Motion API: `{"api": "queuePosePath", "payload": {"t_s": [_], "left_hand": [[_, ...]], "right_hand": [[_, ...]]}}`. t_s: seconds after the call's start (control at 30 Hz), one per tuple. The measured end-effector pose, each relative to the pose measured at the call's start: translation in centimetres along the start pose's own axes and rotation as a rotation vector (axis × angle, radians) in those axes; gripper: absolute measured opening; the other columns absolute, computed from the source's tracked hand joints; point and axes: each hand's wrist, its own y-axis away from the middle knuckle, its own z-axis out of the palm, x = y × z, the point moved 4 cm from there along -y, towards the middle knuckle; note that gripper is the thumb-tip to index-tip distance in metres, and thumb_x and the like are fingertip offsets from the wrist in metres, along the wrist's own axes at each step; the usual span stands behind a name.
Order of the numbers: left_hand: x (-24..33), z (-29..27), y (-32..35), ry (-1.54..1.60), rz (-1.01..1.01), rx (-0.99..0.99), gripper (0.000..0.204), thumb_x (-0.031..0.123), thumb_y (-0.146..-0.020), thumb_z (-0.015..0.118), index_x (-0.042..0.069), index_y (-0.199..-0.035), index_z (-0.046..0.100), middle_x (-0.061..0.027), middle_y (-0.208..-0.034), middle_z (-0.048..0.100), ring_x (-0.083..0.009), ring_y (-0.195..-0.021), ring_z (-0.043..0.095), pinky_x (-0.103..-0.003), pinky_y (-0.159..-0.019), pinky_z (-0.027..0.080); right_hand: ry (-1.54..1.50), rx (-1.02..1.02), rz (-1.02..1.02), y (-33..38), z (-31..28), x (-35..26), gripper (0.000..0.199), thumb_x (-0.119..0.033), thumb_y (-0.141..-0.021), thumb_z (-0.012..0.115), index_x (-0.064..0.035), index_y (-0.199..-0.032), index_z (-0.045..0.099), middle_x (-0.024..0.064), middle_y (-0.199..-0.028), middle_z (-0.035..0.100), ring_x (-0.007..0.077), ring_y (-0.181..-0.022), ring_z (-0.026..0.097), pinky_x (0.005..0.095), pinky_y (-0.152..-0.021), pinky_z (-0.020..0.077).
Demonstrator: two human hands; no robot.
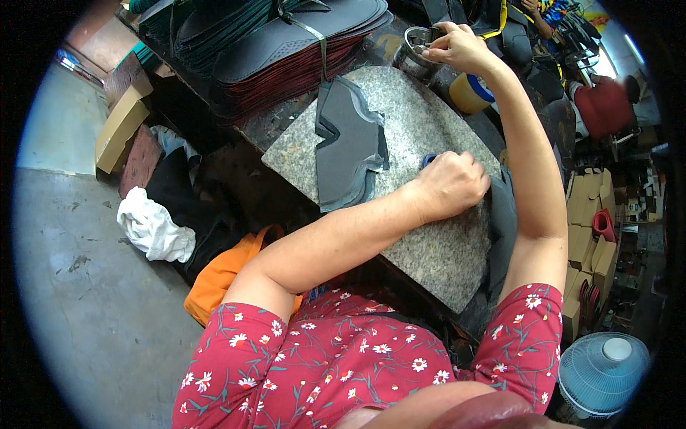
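My left hand [454, 187] is closed in a fist over the right part of a speckled grey stone slab [421, 121]. Something small and blue [429, 160] shows at its knuckles, though what the fingers hold is hidden. My right hand [461, 48] reaches far forward, fingers pinched at the rim of a metal can [413, 58]. What sits between those fingertips cannot be made out. Dark grey cut pieces [350, 143] with notched edges lie stacked on the slab, left of my left hand. More grey pieces [503, 214] rest along the slab's right edge.
Tall stacks of dark cut sheets [293, 50], tied with a strap, stand at the back left. A yellow tub with a blue rim [469, 94] stands beside the can. Cardboard boxes [589, 214] and a blue fan [604, 375] are at the right. Another person [604, 107] sits far right.
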Motion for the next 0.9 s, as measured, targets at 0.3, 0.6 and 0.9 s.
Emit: {"api": "queuePosePath", "payload": {"t_s": [0.3,0.6,0.9], "left_hand": [[0.0,0.2,0.1,0.01,-0.011,-0.008,0.009,0.017,-0.075,0.058,0.009,-0.071,0.058,-0.0048,-0.073,0.058,-0.0213,-0.072,0.06,-0.032,-0.056,0.051],[0.0,0.1,0.0,0.028,-0.013,0.0,0.008,0.017,-0.075,0.057,0.009,-0.072,0.058,-0.0046,-0.073,0.057,-0.0213,-0.072,0.059,-0.032,-0.056,0.051],[0.0,0.3,0.1,0.004,-0.008,-0.003,0.009,0.018,-0.074,0.058,0.009,-0.072,0.059,-0.0053,-0.074,0.058,-0.0218,-0.072,0.06,-0.033,-0.057,0.052]], "right_hand": [[-0.721,-0.3,0.069,-1.1,-1.4,1.2,0.035,-0.034,-0.09,0.067,-0.0001,-0.094,0.074,0.0193,-0.137,0.051,0.0209,-0.114,0.056,0.029,-0.096,0.0417],[-0.772,-0.131,0.204,0.2,-5.1,5.3,0.037,-0.03,-0.09,0.057,-0.0028,-0.112,0.068,0.0042,-0.101,0.065,0.013,-0.106,0.057,0.0282,-0.1,0.0364],[-0.762,0.015,0.192,1.4,-5.6,7.0,0.031,-0.026,-0.092,0.056,-0.0008,-0.098,0.072,0.0066,-0.111,0.063,0.0143,-0.104,0.057,0.0287,-0.099,0.0371]]}}
